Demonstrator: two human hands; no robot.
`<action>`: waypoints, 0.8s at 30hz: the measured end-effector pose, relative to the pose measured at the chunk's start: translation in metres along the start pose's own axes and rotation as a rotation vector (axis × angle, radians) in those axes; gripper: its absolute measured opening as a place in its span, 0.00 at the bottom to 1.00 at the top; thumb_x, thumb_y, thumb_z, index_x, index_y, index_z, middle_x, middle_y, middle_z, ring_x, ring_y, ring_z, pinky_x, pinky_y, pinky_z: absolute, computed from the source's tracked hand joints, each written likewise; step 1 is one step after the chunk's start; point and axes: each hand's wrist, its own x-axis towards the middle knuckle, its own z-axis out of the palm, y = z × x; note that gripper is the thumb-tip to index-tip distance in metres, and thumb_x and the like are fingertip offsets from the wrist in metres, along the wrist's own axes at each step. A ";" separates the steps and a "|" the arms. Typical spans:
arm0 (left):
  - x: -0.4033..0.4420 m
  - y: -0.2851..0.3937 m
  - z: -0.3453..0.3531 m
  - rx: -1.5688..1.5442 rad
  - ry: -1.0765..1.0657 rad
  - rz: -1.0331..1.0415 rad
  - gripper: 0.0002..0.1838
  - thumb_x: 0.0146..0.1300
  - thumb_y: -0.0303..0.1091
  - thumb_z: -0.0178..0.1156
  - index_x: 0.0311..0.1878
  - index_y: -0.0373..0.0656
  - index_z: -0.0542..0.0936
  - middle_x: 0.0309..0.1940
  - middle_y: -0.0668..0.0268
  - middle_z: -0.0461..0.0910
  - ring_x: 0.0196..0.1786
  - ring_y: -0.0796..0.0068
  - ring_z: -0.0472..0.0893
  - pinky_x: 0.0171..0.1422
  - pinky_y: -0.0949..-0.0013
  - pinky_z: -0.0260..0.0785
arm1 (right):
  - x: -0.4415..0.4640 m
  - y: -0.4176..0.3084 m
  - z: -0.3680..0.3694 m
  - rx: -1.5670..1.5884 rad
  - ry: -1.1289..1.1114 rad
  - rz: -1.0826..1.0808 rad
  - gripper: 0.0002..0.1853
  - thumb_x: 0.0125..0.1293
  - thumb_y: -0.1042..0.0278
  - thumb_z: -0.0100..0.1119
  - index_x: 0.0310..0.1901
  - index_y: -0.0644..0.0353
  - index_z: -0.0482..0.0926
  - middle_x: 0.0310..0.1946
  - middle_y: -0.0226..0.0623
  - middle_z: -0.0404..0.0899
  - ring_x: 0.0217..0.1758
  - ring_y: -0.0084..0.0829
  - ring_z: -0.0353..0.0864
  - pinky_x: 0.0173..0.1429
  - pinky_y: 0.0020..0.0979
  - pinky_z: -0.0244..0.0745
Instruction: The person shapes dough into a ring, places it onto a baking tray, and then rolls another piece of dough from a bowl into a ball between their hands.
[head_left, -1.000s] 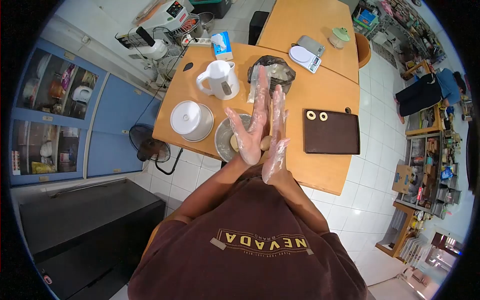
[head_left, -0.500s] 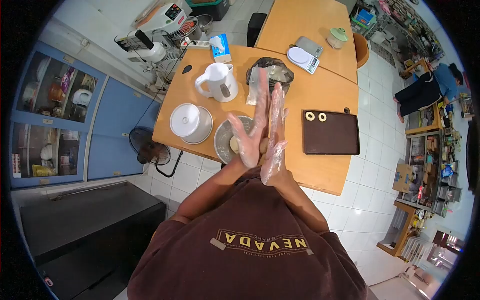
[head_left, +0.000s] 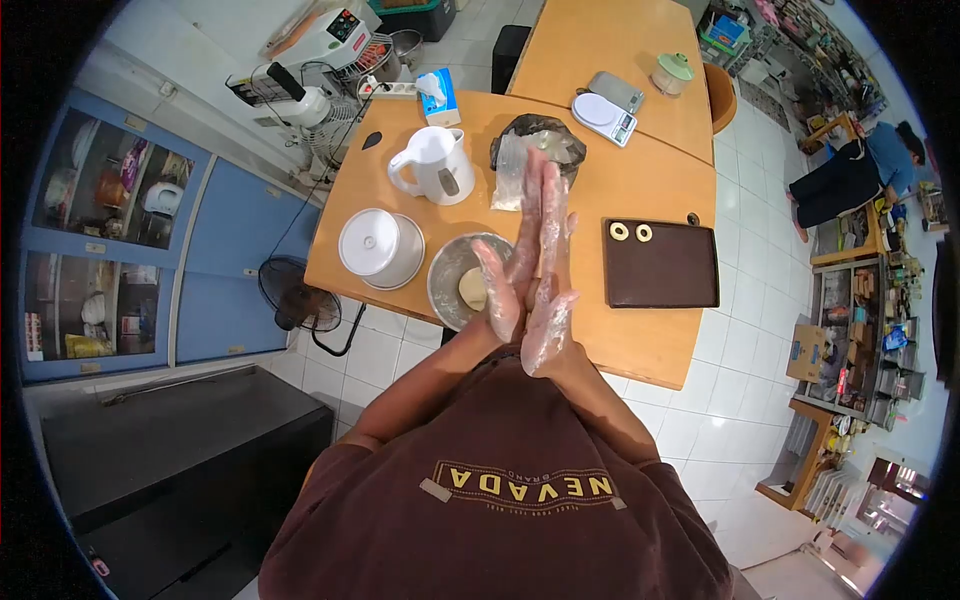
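Observation:
My left hand [head_left: 512, 265] and my right hand [head_left: 552, 265], both in clear plastic gloves, are held palm to palm above the table's near edge. Their fingers stretch straight forward, with the left thumb spread out to the side. Whether a small piece lies between the palms is hidden. Just left of my hands stands a metal bowl [head_left: 440, 278] with a pale lump of dough [head_left: 473, 288] in it. Beyond the fingertips are a clear plastic bag with white contents [head_left: 509, 178] and a black plastic bag [head_left: 570, 150]. Two dough rings [head_left: 619, 232] lie on a dark baking tray [head_left: 662, 277] at right.
A white lidded tub [head_left: 375, 245] and a white jug [head_left: 438, 168] stand on the wooden table [head_left: 650, 345] at left. Farther back are a tissue box [head_left: 438, 98], a kitchen scale [head_left: 604, 118] and a green-lidded jar [head_left: 673, 73]. Another person [head_left: 865, 175] is far right.
My palms have shifted against each other. The left hand has drawn back and right, closer to the right one, uncovering more of the dough in the bowl.

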 end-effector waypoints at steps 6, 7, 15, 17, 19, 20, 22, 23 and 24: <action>-0.007 0.019 0.004 0.045 -0.056 0.001 0.64 0.62 0.88 0.14 0.86 0.41 0.36 0.88 0.64 0.32 0.89 0.63 0.36 0.88 0.54 0.24 | 0.007 0.002 -0.016 -0.107 0.014 0.128 0.52 0.74 0.23 0.09 0.85 0.62 0.42 0.87 0.50 0.36 0.90 0.52 0.28 0.84 0.57 0.12; 0.000 0.031 0.002 0.071 -0.036 -0.002 0.65 0.62 0.88 0.14 0.86 0.42 0.36 0.88 0.64 0.32 0.88 0.63 0.37 0.88 0.53 0.25 | 0.005 0.002 -0.015 -0.117 -0.003 0.128 0.52 0.75 0.24 0.10 0.85 0.62 0.42 0.87 0.51 0.36 0.90 0.52 0.28 0.84 0.57 0.12; -0.007 0.001 -0.006 -0.184 -0.070 0.004 0.63 0.61 0.87 0.09 0.86 0.45 0.33 0.88 0.65 0.27 0.89 0.60 0.30 0.88 0.50 0.28 | 0.007 -0.004 -0.006 -0.020 -0.034 -0.069 0.53 0.73 0.22 0.08 0.85 0.61 0.43 0.87 0.51 0.35 0.90 0.52 0.28 0.83 0.59 0.12; -0.014 0.003 -0.007 0.054 -0.116 0.030 0.64 0.61 0.87 0.09 0.86 0.43 0.33 0.88 0.63 0.27 0.88 0.60 0.28 0.88 0.50 0.22 | 0.016 -0.014 -0.009 0.019 0.027 -0.035 0.56 0.72 0.20 0.06 0.85 0.62 0.40 0.87 0.50 0.35 0.90 0.50 0.29 0.85 0.58 0.16; -0.015 0.016 0.006 0.085 -0.054 0.025 0.69 0.58 0.91 0.15 0.86 0.37 0.36 0.88 0.59 0.31 0.89 0.59 0.34 0.88 0.55 0.21 | 0.012 -0.007 -0.016 -0.039 0.036 0.044 0.57 0.71 0.18 0.07 0.85 0.61 0.41 0.87 0.50 0.35 0.90 0.51 0.27 0.84 0.58 0.12; -0.012 0.024 0.010 0.052 -0.040 0.030 0.69 0.58 0.91 0.15 0.86 0.37 0.36 0.88 0.58 0.31 0.89 0.59 0.34 0.88 0.54 0.21 | 0.009 -0.003 -0.020 -0.067 0.040 0.083 0.57 0.70 0.17 0.08 0.85 0.60 0.41 0.87 0.49 0.35 0.90 0.51 0.26 0.83 0.58 0.10; -0.008 0.035 0.013 -0.014 -0.012 0.041 0.69 0.58 0.91 0.15 0.86 0.37 0.36 0.88 0.58 0.31 0.89 0.59 0.34 0.88 0.54 0.22 | 0.006 -0.002 -0.017 -0.029 0.022 0.126 0.56 0.71 0.18 0.09 0.85 0.61 0.40 0.87 0.50 0.34 0.89 0.52 0.25 0.83 0.57 0.11; -0.005 0.034 0.010 -0.028 -0.006 0.037 0.67 0.59 0.89 0.13 0.86 0.38 0.35 0.88 0.58 0.29 0.89 0.60 0.31 0.88 0.54 0.20 | 0.004 -0.003 -0.014 -0.014 0.012 0.115 0.56 0.72 0.19 0.09 0.85 0.62 0.39 0.87 0.50 0.33 0.89 0.52 0.25 0.84 0.57 0.12; -0.002 0.032 0.006 -0.040 -0.002 0.033 0.65 0.60 0.88 0.12 0.86 0.40 0.34 0.88 0.59 0.28 0.88 0.60 0.29 0.87 0.54 0.18 | 0.003 -0.004 -0.012 0.001 0.001 0.105 0.55 0.72 0.20 0.09 0.85 0.62 0.39 0.87 0.50 0.32 0.89 0.52 0.25 0.84 0.57 0.13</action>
